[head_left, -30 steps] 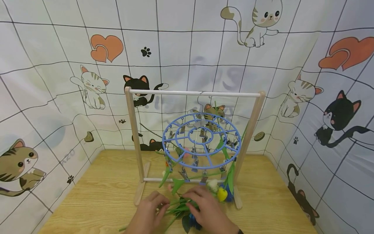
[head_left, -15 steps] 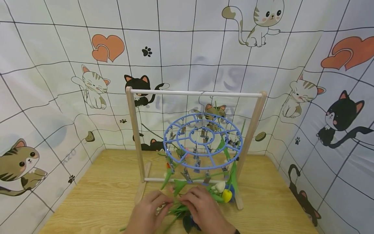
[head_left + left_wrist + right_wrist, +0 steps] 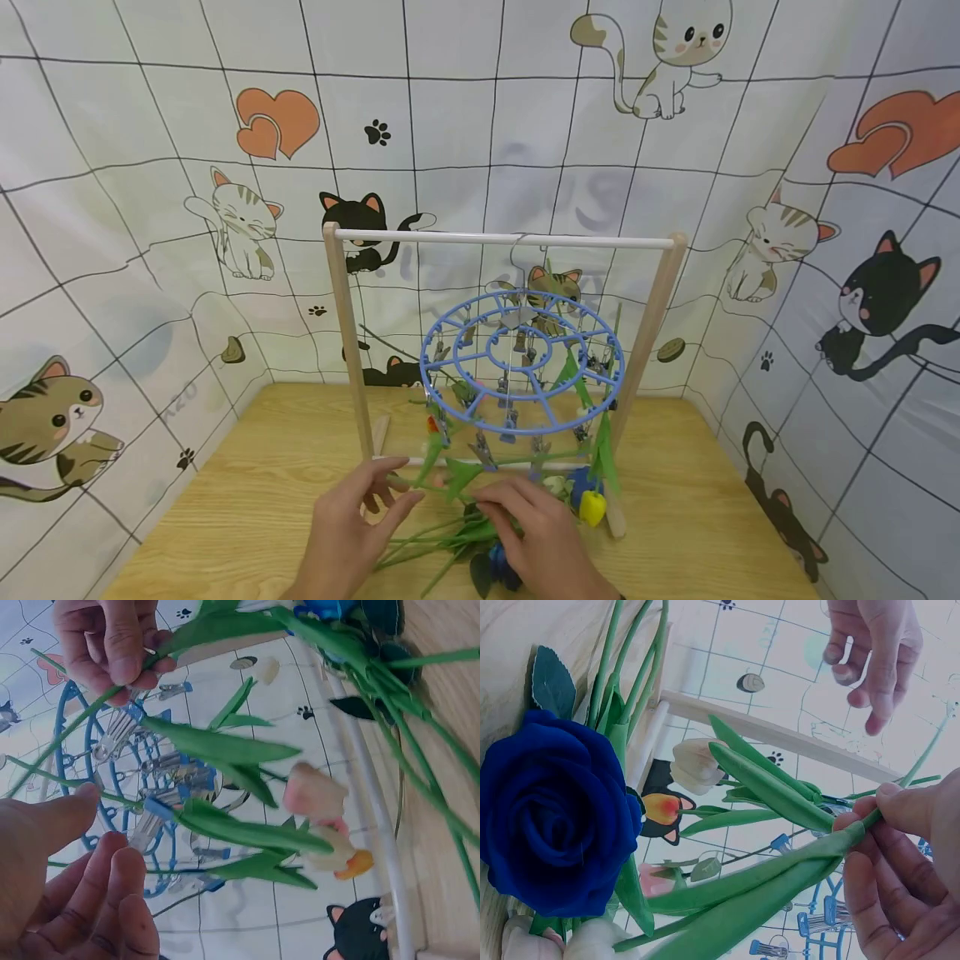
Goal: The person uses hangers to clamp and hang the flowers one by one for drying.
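A: Right hand (image 3: 536, 529) pinches a thin green plastic-looking flower stem (image 3: 928, 746) at its leaf base, thumb against fingers. Left hand (image 3: 348, 517) loosely spread, nothing in it.
B: Stem where?
A: Near side of the round blue plastic hanger (image 3: 518, 368), above the loose green stem pile (image 3: 474, 533) on the pale wood-grain table (image 3: 247, 500). Its bloom: can't tell.
B: Handling?
A: I'd pinch firmly at the leaf base and steady the bare end. Likely snag: leaves of the white tulip (image 3: 695, 765) and orange-yellow tulip (image 3: 662, 808) hanging there.
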Motion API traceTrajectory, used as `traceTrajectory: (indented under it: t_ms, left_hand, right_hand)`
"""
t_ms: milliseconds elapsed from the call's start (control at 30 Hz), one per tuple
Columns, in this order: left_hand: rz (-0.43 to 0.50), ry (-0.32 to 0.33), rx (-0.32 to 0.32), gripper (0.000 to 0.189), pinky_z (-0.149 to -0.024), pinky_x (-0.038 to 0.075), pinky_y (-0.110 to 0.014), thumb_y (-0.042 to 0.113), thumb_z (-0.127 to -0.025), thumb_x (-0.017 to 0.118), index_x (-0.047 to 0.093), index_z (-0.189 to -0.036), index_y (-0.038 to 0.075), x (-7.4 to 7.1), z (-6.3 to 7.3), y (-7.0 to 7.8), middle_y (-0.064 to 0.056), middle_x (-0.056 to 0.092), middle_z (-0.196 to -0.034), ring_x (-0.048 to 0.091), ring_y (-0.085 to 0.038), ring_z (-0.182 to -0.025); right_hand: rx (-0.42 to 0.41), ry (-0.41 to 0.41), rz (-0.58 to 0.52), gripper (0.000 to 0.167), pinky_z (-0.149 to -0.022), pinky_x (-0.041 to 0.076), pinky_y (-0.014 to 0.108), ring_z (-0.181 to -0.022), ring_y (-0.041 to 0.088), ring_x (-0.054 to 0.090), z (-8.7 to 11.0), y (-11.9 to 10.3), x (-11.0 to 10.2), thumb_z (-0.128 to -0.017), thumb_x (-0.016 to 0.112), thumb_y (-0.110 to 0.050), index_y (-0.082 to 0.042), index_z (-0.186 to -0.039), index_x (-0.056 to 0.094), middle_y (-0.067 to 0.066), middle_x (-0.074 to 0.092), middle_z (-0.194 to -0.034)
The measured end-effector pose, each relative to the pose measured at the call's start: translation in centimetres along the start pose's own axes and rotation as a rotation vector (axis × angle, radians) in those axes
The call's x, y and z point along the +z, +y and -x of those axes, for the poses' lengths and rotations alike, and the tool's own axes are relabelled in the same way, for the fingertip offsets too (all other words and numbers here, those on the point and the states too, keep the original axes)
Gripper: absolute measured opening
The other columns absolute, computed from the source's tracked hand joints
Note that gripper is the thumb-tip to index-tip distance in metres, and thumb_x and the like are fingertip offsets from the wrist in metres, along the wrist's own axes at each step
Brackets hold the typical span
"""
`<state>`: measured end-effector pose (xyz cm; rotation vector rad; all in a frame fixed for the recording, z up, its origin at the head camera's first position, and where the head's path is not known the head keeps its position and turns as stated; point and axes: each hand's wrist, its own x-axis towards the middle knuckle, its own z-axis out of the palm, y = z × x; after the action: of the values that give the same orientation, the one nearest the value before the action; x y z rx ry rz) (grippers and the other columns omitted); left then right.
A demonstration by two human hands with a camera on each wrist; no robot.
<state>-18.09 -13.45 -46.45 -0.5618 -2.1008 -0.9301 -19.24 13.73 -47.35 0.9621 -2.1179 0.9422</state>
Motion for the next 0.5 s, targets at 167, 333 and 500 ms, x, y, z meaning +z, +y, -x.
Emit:
traceTrajectory:
  t_ms: [167,333,500]
  left_hand:
    - [0.076,-0.043,0.055,0.049,-0.068,0.058,-0.014,-0.002,-0.085,0.101,0.081,-0.122,0.022,1.6,0.2,0.4,0.009,0.085,-0.101,0.074,0.002,-0.081]
    - [0.141,-0.063,0.204,0.045,-0.078,0.063,-0.014,-0.006,-0.09,0.096,0.081,-0.128,0.012,3.3,-0.9,1.8,-0.003,0.086,-0.114,0.08,-0.01,-0.089]
    - [0.115,-0.053,0.375,0.03,-0.104,0.065,-0.018,0.012,-0.115,0.075,0.076,-0.145,0.007,4.2,-2.5,3.4,-0.012,0.078,-0.142,0.082,-0.027,-0.121]
  right_hand:
    - [-0.027,0.052,-0.001,0.039,-0.082,0.063,0.011,-0.093,0.006,0.081,0.4,-0.3,-0.4,-0.093,0.094,0.003,-0.022,-0.121,0.083,-0.007,0.084,-0.11]
    - [-0.036,0.111,-0.032,0.016,-0.079,0.064,0.011,-0.091,0.008,0.082,0.6,-0.4,-0.8,-0.108,0.085,-0.011,-0.017,-0.122,0.083,-0.003,0.085,-0.11]
    - [-0.087,0.148,-0.076,0.018,-0.08,0.064,0.012,-0.09,0.011,0.083,0.5,-0.2,-1.0,-0.119,0.069,-0.024,-0.013,-0.125,0.082,0.002,0.085,-0.111]
